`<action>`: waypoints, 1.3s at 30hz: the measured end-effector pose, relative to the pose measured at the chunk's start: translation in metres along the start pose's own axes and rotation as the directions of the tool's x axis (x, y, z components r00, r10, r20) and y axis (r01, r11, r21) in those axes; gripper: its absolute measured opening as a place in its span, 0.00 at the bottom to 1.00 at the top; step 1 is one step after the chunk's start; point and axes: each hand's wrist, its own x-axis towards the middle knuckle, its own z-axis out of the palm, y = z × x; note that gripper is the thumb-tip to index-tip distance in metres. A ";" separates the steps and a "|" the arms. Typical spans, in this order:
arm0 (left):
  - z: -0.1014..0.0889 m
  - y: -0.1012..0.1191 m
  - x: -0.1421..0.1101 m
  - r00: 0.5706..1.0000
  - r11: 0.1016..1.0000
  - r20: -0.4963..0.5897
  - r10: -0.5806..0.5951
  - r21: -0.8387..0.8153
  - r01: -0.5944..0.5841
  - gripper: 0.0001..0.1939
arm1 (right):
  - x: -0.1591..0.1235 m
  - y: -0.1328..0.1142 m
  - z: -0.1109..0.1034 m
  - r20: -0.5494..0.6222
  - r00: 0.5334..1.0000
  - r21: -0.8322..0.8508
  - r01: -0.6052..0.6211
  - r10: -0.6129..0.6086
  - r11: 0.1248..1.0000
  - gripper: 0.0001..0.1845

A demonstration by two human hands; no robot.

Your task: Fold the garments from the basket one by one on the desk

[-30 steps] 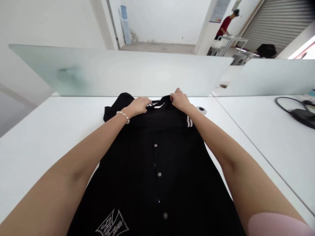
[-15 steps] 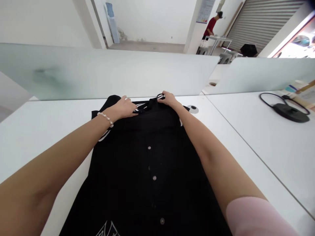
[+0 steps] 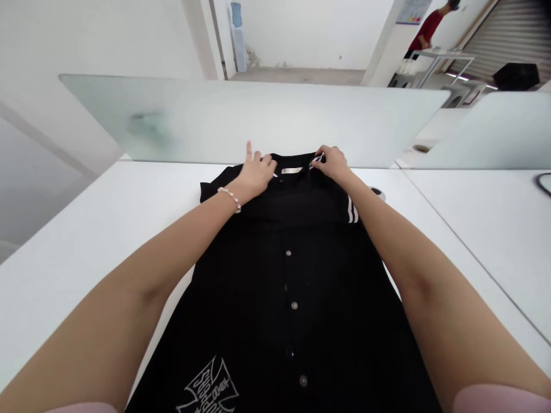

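A black button-front shirt (image 3: 284, 287) lies flat on the white table (image 3: 86, 229), collar away from me, with white stripes on the sleeve cuff and a white emblem near its hem. My left hand (image 3: 255, 172), with a bead bracelet on the wrist, rests on the left side of the collar (image 3: 293, 170), index finger raised and the other fingers curled on the cloth. My right hand (image 3: 333, 163) pinches the striped right tip of the collar.
A frosted glass divider (image 3: 258, 115) stands along the table's far edge. A second white desk (image 3: 486, 212) adjoins on the right, with a cable grommet (image 3: 377, 192) near the seam. A person in a red shirt (image 3: 428, 27) stands far back at a table.
The collar now lies spread open and flatter, its inner label showing. Both hands have shifted slightly apart along the collar, and my view has turned a little to the left.
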 end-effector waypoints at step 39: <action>0.043 -0.067 0.000 0.829 0.749 0.308 -0.466 -0.361 0.555 0.31 | -0.001 0.045 0.030 0.042 0.984 -0.021 -0.170 0.171 0.985 0.17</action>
